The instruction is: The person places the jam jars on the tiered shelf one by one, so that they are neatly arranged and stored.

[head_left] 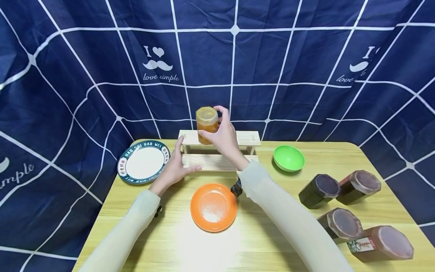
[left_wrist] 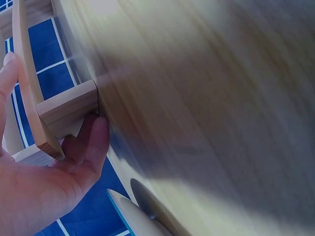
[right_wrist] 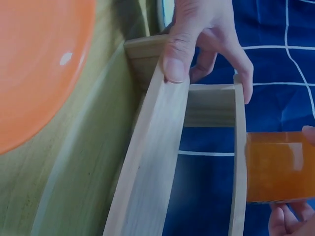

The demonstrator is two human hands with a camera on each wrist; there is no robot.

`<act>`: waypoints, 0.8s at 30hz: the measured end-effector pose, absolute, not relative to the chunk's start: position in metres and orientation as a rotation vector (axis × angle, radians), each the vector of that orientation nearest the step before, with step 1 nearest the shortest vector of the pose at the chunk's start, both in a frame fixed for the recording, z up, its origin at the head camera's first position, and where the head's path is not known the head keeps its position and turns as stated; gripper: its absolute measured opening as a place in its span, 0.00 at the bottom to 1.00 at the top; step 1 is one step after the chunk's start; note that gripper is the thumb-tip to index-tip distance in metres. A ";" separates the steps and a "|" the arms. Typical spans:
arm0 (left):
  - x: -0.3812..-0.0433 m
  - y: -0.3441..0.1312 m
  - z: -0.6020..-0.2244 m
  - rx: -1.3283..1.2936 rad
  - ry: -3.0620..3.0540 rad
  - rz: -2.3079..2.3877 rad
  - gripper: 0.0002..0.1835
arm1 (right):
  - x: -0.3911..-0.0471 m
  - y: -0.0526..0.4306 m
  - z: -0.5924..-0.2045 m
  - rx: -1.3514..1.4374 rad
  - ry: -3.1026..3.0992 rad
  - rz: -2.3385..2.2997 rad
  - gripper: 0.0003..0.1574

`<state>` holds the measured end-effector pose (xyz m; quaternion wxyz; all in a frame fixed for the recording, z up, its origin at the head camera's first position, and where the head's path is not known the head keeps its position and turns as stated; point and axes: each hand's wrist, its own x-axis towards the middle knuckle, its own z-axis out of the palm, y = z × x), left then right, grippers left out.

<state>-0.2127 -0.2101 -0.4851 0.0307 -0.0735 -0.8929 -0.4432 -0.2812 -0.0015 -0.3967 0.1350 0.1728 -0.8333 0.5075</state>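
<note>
A two-tier wooden rack (head_left: 212,163) stands at the back of the table. My left hand (head_left: 174,166) grips its left end; in the right wrist view the thumb (right_wrist: 175,68) lies on the lower board, with fingers reaching to the upper one. In the left wrist view, fingers (left_wrist: 96,142) curl around the rack's end piece (left_wrist: 71,105). My right hand (head_left: 225,138) holds a jar of amber contents (head_left: 205,130) by its sides, upright at the upper board (head_left: 242,138). The jar's base is right at that board in the right wrist view.
Left of the rack lies a white plate with a green rim (head_left: 144,162). An orange plate (head_left: 213,207) sits in front, a green bowl (head_left: 289,158) to the right. Several dark jars (head_left: 319,191) stand at the table's right side. A blue checked cloth (head_left: 258,56) hangs behind.
</note>
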 end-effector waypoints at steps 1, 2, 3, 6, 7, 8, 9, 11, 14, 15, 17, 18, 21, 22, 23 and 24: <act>-0.213 -0.210 -0.485 -0.230 -2.750 -1.368 0.74 | -0.281 -0.002 -0.397 0.492 -2.411 1.461 0.59; -0.213 -0.210 -0.484 -0.232 -2.747 -1.371 0.74 | -0.280 -0.003 -0.397 0.482 -2.408 1.454 0.60; -0.213 -0.210 -0.484 -0.233 -2.745 -1.374 0.74 | -0.280 -0.004 -0.397 0.473 -2.408 1.446 0.59; -0.213 -0.210 -0.484 -0.232 -2.743 -1.379 0.74 | -0.279 -0.006 -0.397 0.450 -2.413 1.434 0.59; -0.213 -0.210 -0.484 -0.229 -2.744 -1.380 0.74 | -0.279 -0.007 -0.397 0.443 -2.415 1.430 0.59; -0.213 -0.210 -0.485 -0.227 -2.744 -1.382 0.74 | -0.279 -0.007 -0.398 0.435 -2.417 1.428 0.60; -0.213 -0.210 -0.485 -0.226 -2.746 -1.384 0.74 | -0.279 -0.008 -0.398 0.427 -2.417 1.424 0.60; -0.213 -0.209 -0.485 -0.226 -2.747 -1.388 0.74 | -0.278 -0.009 -0.399 0.413 -2.412 1.421 0.60; -0.213 -0.210 -0.485 -0.230 -2.746 -1.388 0.74 | -0.278 -0.010 -0.400 0.402 -2.399 1.418 0.59; -0.213 -0.210 -0.485 -0.232 -2.745 -1.387 0.74 | -0.278 -0.010 -0.400 0.401 -2.396 1.417 0.59; -0.213 -0.210 -0.486 -0.233 -2.743 -1.385 0.74 | -0.277 -0.010 -0.401 0.402 -2.391 1.414 0.59; -0.213 -0.210 -0.486 -0.233 -2.741 -1.384 0.74 | -0.277 -0.010 -0.401 0.405 -2.391 1.413 0.59; -0.212 -0.210 -0.486 -0.235 -2.736 -1.381 0.74 | -0.275 -0.010 -0.401 0.411 -2.403 1.410 0.61; -0.212 -0.210 -0.486 -0.234 -2.734 -1.382 0.74 | -0.275 -0.010 -0.401 0.411 -2.408 1.411 0.62; -0.212 -0.209 -0.486 -0.235 -2.735 -1.381 0.74 | -0.274 -0.010 -0.401 0.411 -2.414 1.414 0.63; -0.212 -0.209 -0.486 -0.235 -2.737 -1.380 0.74 | -0.273 -0.010 -0.401 0.413 -2.418 1.420 0.65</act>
